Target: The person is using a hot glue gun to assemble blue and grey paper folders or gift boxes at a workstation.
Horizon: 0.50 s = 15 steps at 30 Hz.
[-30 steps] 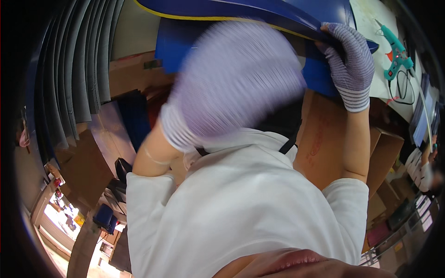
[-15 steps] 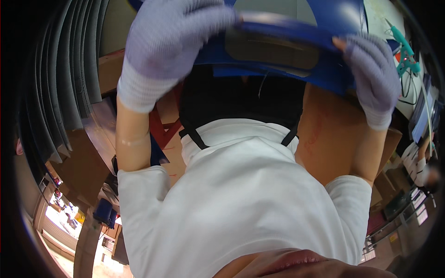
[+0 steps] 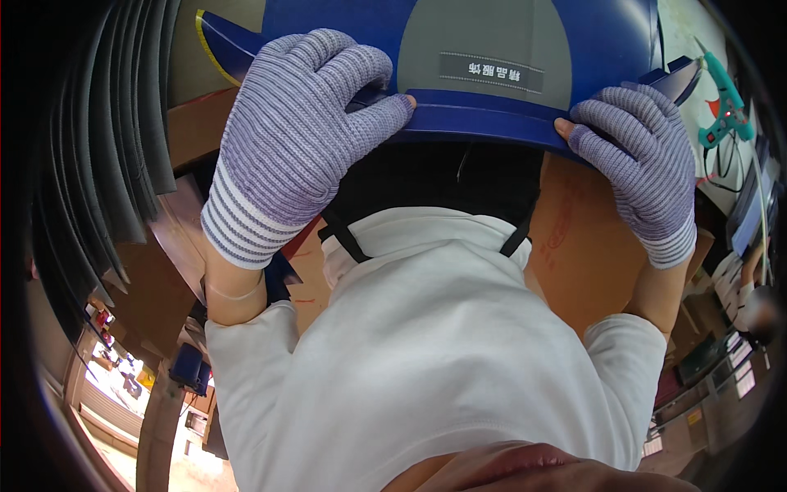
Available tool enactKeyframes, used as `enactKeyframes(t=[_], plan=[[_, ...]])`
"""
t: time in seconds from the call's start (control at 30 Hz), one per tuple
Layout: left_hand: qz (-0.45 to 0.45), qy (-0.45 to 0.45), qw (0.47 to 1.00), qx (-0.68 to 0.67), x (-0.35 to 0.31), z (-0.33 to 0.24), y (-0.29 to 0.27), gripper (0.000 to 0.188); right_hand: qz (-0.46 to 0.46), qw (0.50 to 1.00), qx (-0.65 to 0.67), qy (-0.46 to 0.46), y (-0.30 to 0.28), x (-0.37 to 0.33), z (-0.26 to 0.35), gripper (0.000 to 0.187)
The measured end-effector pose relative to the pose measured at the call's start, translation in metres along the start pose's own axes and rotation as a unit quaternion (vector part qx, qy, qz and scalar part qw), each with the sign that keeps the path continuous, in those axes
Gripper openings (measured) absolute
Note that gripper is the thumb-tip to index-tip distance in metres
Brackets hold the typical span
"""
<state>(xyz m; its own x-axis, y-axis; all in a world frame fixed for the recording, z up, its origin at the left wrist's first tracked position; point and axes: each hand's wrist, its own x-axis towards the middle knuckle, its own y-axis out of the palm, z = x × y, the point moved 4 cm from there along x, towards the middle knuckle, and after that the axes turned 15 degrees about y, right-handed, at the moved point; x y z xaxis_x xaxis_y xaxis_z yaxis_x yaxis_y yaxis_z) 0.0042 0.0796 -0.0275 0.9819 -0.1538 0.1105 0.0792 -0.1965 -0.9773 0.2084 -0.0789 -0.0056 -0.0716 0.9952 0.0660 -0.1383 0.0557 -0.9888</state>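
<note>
A glossy blue sheet (image 3: 615,41) with a rounded grey panel (image 3: 484,33) and a small dark label (image 3: 492,72) lies in front of me. A narrow blue fold (image 3: 484,117) runs along its near edge. My left hand (image 3: 303,123), in a striped purple-grey and white glove, closes on that fold at its left, its bare thumb tip pressed on top. At the right end my right hand (image 3: 639,156), gloved alike, holds the same edge with its bare thumb tip on it. The fingers under the edge are hidden.
A teal glue gun (image 3: 725,102) with a cord rests on the white surface at the right. Several dark curved sheets (image 3: 123,107) hang or stand at the left. Brown cardboard (image 3: 574,230) lies below the blue edge. Another person (image 3: 738,295) appears at the far right.
The blurred, raised near edge of the blue sheet has come down and lies flatter, showing the grey panel and label. Both hands have moved slightly nearer to me, still holding the edge.
</note>
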Motion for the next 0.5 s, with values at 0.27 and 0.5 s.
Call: enactKeyframes(t=[0.27,0.5], plan=[[0.016,-0.032,0.999,-0.035,0.0008,0.0018,-0.0013,0.033,0.022,0.999,0.001,0.027,0.0016,0.0004,0.0023,0.028],[0.025,0.001,1.000,-0.018,0.0040,-0.0008,-0.0034,0.034,0.042,0.998,0.007,0.056,0.0007,0.0015,0.0020,0.032]])
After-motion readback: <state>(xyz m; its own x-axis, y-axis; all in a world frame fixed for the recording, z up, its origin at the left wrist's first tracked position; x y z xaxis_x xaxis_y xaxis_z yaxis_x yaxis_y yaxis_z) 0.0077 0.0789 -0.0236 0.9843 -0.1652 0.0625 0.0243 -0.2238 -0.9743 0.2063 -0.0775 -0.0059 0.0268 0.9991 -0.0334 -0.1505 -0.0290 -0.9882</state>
